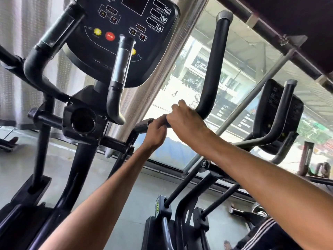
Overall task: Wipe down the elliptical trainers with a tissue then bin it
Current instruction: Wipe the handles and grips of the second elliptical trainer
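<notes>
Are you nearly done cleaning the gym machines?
Not nearly, I think. I can't tell what is already wiped. The left hand and right hand both grip the curved handlebar of the near trainer; no tissue shows, maybe hidden inside a fist. Left: the second trainer, then binning; no bin in view.

Probably a gym: elliptical trainers (79,159) stand facing a street window (182,82).

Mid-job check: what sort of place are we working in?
Most likely a gym. The left hand and right hand grip the handlebar of an elliptical with a button console. A second elliptical stands to the right, by a large street-facing window.
</notes>
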A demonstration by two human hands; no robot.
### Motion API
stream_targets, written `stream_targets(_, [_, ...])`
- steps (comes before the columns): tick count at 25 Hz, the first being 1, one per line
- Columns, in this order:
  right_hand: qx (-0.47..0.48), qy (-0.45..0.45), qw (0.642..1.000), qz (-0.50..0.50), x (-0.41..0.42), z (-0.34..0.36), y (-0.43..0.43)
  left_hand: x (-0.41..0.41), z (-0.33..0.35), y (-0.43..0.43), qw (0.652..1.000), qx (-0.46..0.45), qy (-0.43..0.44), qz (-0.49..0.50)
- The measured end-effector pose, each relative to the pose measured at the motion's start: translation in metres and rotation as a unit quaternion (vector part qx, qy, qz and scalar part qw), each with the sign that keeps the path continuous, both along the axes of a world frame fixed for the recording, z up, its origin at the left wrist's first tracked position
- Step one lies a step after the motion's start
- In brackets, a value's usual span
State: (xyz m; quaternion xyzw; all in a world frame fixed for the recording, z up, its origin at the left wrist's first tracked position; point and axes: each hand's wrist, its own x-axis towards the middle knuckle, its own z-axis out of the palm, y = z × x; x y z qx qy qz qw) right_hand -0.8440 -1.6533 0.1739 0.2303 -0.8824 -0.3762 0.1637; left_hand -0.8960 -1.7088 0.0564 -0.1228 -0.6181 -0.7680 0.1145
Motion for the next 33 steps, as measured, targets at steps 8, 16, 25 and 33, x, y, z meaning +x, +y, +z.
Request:
stream_targets(8, [0.037,-0.042,0.998,-0.031,-0.002,0.042,0.005,-0.024,-0.023,-0.007,0.996,-0.082,-0.03,0.013])
stream_targets(16, [0.02,-0.081,0.995,-0.055,-0.052,0.0,-0.024,-0.039,-0.052,-0.01,0.991,-0.07,-0.107,0.046])
stream_targets(25, [-0.004,-0.092,0.992,-0.083,-0.096,-0.04,-0.028,-0.062,-0.079,-0.03,0.983,-0.068,-0.16,0.062])
stream_targets(33, [-0.028,-0.079,0.992,-0.098,-0.119,-0.075,-0.041,-0.077,-0.104,-0.02,0.982,-0.057,-0.168,0.06])
